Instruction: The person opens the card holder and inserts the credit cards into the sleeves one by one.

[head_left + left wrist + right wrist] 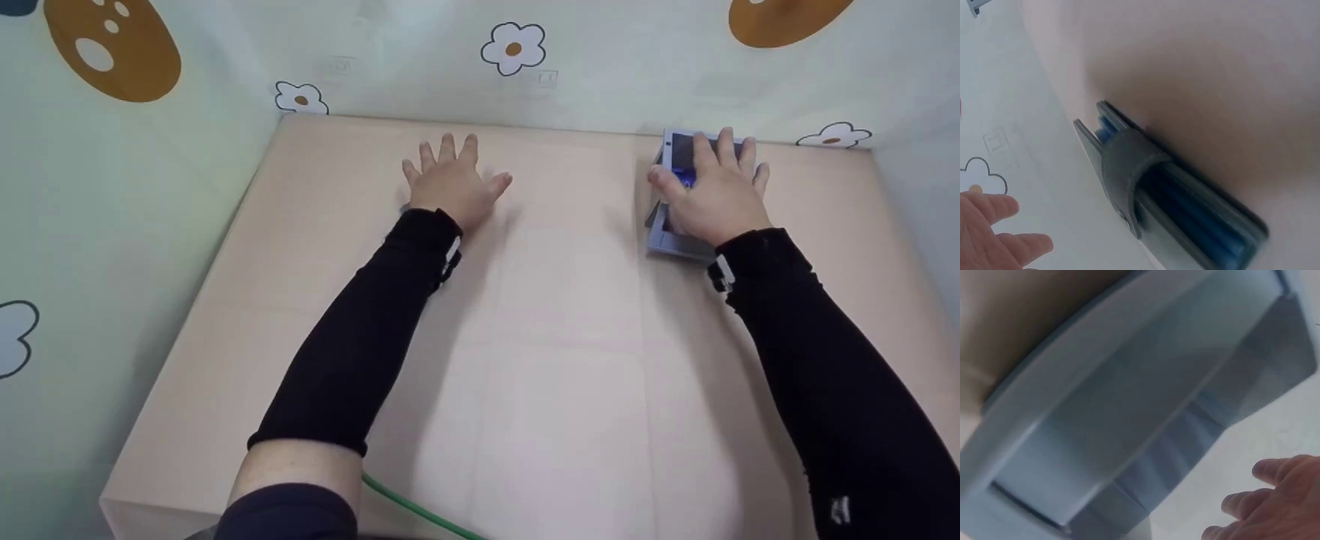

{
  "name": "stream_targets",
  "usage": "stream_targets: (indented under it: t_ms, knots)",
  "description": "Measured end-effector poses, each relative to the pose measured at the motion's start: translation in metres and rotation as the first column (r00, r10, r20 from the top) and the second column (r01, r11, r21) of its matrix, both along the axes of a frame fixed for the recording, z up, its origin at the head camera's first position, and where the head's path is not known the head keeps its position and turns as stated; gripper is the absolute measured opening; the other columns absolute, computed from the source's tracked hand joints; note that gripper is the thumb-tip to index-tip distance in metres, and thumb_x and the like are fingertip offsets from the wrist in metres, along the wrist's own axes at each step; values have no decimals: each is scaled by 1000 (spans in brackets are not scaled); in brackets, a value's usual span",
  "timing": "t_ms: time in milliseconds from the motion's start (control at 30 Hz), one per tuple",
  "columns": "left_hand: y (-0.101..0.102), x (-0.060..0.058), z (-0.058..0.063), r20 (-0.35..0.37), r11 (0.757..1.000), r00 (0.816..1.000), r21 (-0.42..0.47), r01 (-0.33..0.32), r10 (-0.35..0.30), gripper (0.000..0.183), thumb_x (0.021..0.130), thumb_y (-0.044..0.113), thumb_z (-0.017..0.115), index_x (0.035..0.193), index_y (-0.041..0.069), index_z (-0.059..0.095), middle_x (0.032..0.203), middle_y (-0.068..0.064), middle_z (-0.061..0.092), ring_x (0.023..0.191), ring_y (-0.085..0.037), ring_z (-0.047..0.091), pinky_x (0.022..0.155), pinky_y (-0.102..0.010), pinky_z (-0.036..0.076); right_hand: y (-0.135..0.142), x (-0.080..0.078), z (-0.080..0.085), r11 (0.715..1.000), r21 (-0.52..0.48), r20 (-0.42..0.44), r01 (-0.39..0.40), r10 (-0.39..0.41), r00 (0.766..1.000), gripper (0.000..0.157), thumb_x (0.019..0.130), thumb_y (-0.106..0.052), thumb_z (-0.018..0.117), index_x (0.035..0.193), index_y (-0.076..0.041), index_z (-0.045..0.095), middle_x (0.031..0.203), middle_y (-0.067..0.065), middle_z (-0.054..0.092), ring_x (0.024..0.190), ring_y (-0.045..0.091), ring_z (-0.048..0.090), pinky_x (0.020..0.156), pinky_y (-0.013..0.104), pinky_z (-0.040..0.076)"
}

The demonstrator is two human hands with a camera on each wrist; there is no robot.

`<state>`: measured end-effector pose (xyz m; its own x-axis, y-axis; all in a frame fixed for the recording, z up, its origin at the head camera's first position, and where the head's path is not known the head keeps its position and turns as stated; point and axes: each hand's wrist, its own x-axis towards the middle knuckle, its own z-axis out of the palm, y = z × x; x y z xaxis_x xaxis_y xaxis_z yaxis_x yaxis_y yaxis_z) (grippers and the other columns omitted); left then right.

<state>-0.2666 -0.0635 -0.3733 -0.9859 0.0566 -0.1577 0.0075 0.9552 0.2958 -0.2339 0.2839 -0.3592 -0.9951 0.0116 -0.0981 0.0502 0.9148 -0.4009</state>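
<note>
My left hand (454, 191) is held over the far middle of the table with its fingers spread and straight. Largely hidden under it in the head view is a dark grey case, which the left wrist view shows better: a slim case (1179, 239) with a snap strap (1129, 160) round it and blue layers inside. On the right, my right hand (720, 199) is spread over a grey-blue box (679, 244) that has raised sides and a dark inside. Something blue (685, 178) glows beside the thumb. Close up in the right wrist view are the box's panels (1129, 399).
A beige cloth (555, 405) with fold creases covers the table. Pale walls printed with flowers (514, 49) and brown shapes (120, 52) stand at the back and sides. A green cable (420, 511) runs along the near edge by my left arm.
</note>
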Motion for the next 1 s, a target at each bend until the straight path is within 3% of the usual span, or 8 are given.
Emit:
stream_targets:
  t_ms: [200, 267, 367, 467, 600, 767, 1000]
  knots:
    - [-24, 4, 2, 83, 999, 996, 31, -33, 30, 69, 111, 51, 37, 168, 14, 25, 176, -18, 17, 162, -47, 11, 129, -67, 8, -3, 9, 13, 993, -102, -45, 66, -71, 996, 95, 105, -70, 30, 169, -4, 7, 173, 25, -14, 158, 49, -24, 125, 69, -16]
    - [-33, 6, 1, 114, 999, 993, 30, -43, 39, 62, 112, 41, 38, 165, 10, 33, 168, -21, 34, 156, -46, 30, 127, -64, 21, -8, 15, 17, 985, -148, -69, 83, -95, 993, 91, 106, -67, 33, 168, -4, 14, 175, 23, -10, 160, 47, -20, 127, 65, -14]
    - [-43, 10, -3, 128, 999, 991, 16, -39, 37, 50, 108, 24, 42, 153, 4, 49, 146, -22, 57, 128, -39, 58, 111, -55, 47, -19, 27, 22, 967, -233, -123, 98, -130, 984, 83, 107, -60, 41, 166, -4, 28, 176, 21, -1, 162, 44, -9, 131, 61, -6]
    - [-48, 14, -9, 114, 1000, 993, -8, -17, 18, 43, 104, 14, 45, 143, 0, 58, 129, -23, 66, 104, -32, 66, 91, -49, 59, -33, 42, 27, 948, -305, -167, 94, -151, 974, 74, 107, -53, 49, 160, -3, 40, 177, 17, 10, 163, 42, 5, 132, 57, 6]
    - [-47, 21, -13, 67, 1000, 998, -13, -20, 21, 40, 103, 15, 50, 139, 0, 61, 124, -23, 68, 101, -33, 69, 88, -49, 60, -51, 61, 30, 940, -338, -217, 52, -131, 967, 63, 105, -43, 58, 151, -1, 53, 174, 15, 26, 160, 39, 24, 131, 57, 20]
    - [-40, 30, -16, 39, 999, 999, 11, -34, 33, 42, 101, 20, 58, 138, 1, 61, 124, -21, 68, 104, -35, 70, 90, -51, 59, -69, 78, 28, 941, -338, -290, -22, -82, 954, 50, 103, -32, 64, 139, 2, 63, 161, 19, 48, 154, 38, 39, 126, 56, 30]
    - [-28, 40, -20, 37, 999, 999, 49, -21, 19, 56, 97, 32, 70, 142, 1, 57, 126, -20, 70, 107, -32, 70, 92, -49, 59, -90, 86, 21, 942, -330, -256, -57, -31, 966, 46, 102, -31, 65, 137, 0, 65, 149, 18, 59, 137, 37, 55, 119, 54, 39]
